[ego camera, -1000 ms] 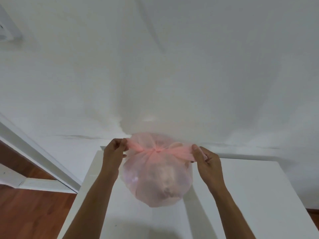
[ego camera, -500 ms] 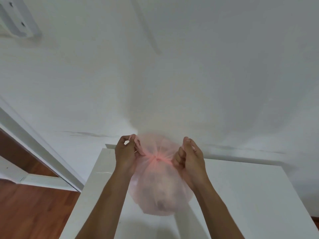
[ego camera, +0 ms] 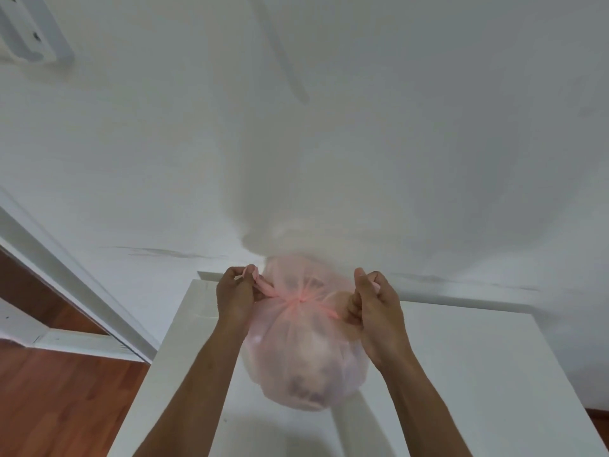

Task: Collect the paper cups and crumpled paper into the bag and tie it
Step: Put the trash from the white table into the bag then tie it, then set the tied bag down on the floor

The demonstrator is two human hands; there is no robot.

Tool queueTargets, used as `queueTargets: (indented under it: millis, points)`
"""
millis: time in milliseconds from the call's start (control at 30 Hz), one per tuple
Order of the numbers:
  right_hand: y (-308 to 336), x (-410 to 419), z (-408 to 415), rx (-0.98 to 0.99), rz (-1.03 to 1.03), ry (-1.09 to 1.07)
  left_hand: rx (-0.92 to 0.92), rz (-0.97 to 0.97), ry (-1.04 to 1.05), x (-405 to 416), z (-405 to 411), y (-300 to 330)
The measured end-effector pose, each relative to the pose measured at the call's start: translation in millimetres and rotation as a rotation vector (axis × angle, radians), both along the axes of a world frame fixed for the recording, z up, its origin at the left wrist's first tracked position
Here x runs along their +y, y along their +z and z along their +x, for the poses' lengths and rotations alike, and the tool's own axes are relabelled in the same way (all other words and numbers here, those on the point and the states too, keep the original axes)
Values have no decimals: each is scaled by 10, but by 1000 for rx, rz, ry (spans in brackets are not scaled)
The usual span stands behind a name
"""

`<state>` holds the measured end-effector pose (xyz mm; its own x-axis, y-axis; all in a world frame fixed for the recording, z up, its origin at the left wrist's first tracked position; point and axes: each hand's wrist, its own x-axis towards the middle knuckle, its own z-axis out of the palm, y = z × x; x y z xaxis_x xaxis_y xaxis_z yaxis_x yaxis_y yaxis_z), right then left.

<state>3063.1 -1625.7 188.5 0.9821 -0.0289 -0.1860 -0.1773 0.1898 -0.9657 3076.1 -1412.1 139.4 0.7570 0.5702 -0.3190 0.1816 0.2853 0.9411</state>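
A translucent pink plastic bag (ego camera: 306, 361) hangs bulging above the white table (ego camera: 478, 374), with pale crumpled shapes dimly showing inside. Its top is gathered into a knot (ego camera: 298, 300) between my hands. My left hand (ego camera: 235, 300) pinches one twisted pink tail of the bag just left of the knot. My right hand (ego camera: 375, 311) grips the other tail to the right of the knot, fingers curled tight. No loose cups or paper show on the table.
The white wall (ego camera: 329, 127) rises right behind the table. A white door frame (ego camera: 66, 291) and brown wooden floor (ego camera: 59, 400) lie to the left. A white bracket (ego camera: 29, 34) is fixed high on the wall at top left.
My hands had drawn the tails wide apart, then came in close to the knot. Now they have spread slightly again, pulling the tails outward. The bag hangs a little lower.
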Motion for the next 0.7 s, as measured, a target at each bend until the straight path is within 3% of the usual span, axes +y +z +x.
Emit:
queueTargets:
  millis: [167,300,433,533,700]
  points:
    - [-109,34,-15,-181,-410,-136,-14,76,-47,8,-118,-35]
    - [-247,-2,62,-236,-769,-192,103,291,-120,-45,-171,-172]
    - [-300,-2,23,47,-609,-63,216,263,-227,5,-246,-280]
    - [-312,109,-41,64,-576,-32,226,217,-278,80,-336,-256]
    - [-311,636,-179,53,-562,26,263,232,-178,527,-552,-227]
